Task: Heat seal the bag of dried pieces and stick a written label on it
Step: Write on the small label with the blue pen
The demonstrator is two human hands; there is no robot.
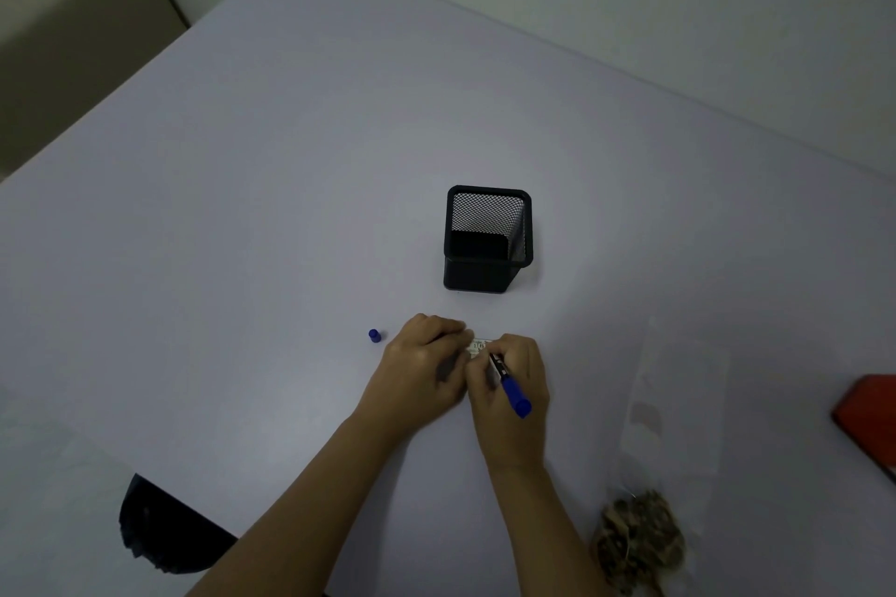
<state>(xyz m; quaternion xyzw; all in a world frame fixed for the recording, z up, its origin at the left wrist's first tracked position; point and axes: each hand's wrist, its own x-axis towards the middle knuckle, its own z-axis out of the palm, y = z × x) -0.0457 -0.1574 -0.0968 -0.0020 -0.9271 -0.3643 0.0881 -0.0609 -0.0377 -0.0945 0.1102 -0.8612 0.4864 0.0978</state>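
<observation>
A small white label (480,344) lies on the table between my hands, with dark marks on it. My left hand (426,364) presses down on the label's left end with curled fingers. My right hand (509,383) grips a blue pen (509,390) whose tip touches the label. The pen's blue cap (374,335) stands on the table to the left of my left hand. A clear plastic bag (674,407) lies to the right, its brown dried pieces (637,541) gathered at the near end.
A black mesh pen holder (487,238) stands just beyond my hands. A red object (868,422) sits at the right edge. The pale table (242,208) stretches left and back. A dark object (160,533) is below the table's near left edge.
</observation>
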